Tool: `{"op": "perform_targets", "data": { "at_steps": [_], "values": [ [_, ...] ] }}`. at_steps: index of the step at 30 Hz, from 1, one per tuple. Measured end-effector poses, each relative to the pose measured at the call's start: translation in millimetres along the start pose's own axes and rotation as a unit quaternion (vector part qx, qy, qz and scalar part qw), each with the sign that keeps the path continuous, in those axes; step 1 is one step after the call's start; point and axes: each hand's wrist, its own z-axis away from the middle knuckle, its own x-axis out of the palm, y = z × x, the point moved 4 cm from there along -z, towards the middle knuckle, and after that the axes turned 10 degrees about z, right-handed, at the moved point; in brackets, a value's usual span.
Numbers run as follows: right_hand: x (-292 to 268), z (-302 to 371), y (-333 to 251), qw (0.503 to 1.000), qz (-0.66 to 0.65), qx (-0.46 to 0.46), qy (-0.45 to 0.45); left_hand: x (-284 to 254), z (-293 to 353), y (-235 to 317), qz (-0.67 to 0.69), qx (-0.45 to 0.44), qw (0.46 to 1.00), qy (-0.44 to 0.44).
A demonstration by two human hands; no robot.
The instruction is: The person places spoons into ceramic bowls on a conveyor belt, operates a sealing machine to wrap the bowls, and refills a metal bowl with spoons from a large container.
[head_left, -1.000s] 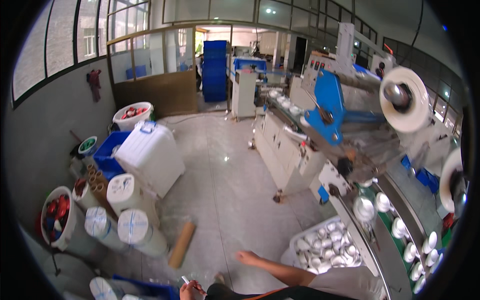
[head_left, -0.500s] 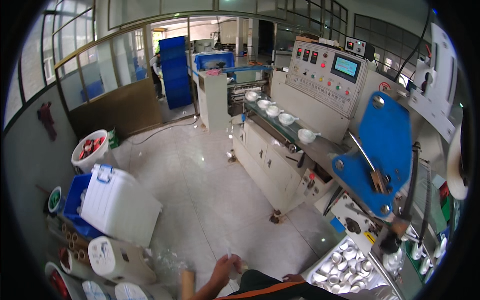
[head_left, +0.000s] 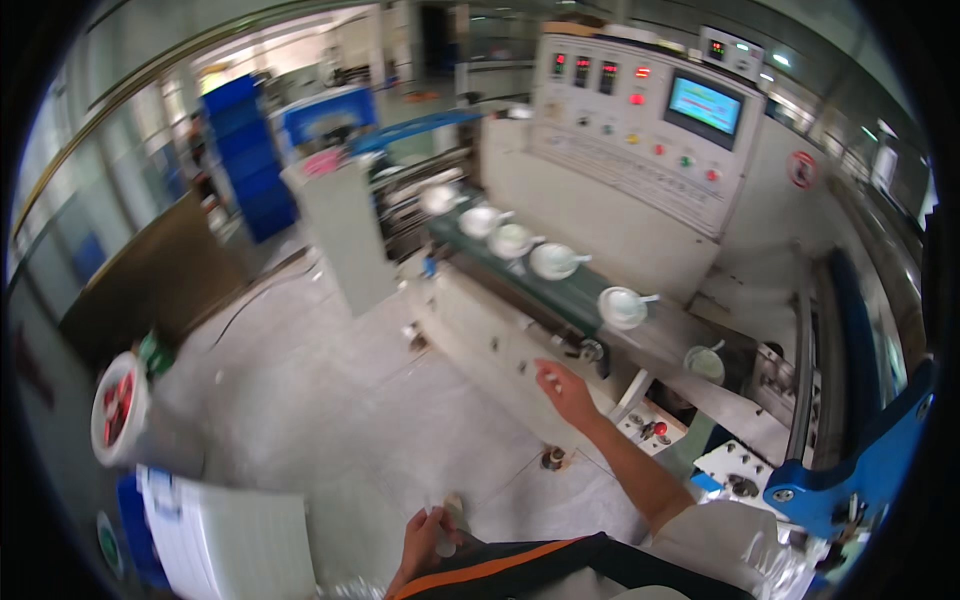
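While the left hand [head_left: 428,532] hangs at the near edge, beside the dark garment [head_left: 530,560] with its orange stripe, its bent fingers seem to pinch a small pale item [head_left: 446,547], too blurred to identify. Near left stands a white lidded box [head_left: 235,550]; near right, a blue bracket [head_left: 865,470] is fixed to the machine. A little farther in, a red button [head_left: 660,428] sits on the machine's low front.

Farther out, the right hand [head_left: 565,390] is held over the floor side of the machine, just short of the conveyor as seen from above. Its fingers are loosely curled and close together; whether they grip anything, I cannot tell. One white bowl [head_left: 705,365] lies at the belt's near right end, and five more bowls [head_left: 557,262] run in a spaced row toward far left on the green belt [head_left: 588,290]. At left stands a white tub [head_left: 170,440] of red pieces [head_left: 118,410]. Behind the belt rises a control panel [head_left: 640,180] with a lit screen [head_left: 705,105]; at far left, blue crates [head_left: 250,160] are stacked high.
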Motion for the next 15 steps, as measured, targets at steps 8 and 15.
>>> {"op": "perform_targets", "data": {
  "at_steps": [8, 15],
  "values": [
    [-202.6, -282.7, 134.4, 0.85, 0.407, 0.081, 0.325, 100.9, -222.7, 161.4, -0.113, -0.033, 0.987, -0.111],
    [-289.8, -450.3, 196.9, 0.759, 0.561, 0.049, 0.327, 208.5, -383.3, 243.7, -0.13, 0.001, 0.976, -0.177]
  ]
}}
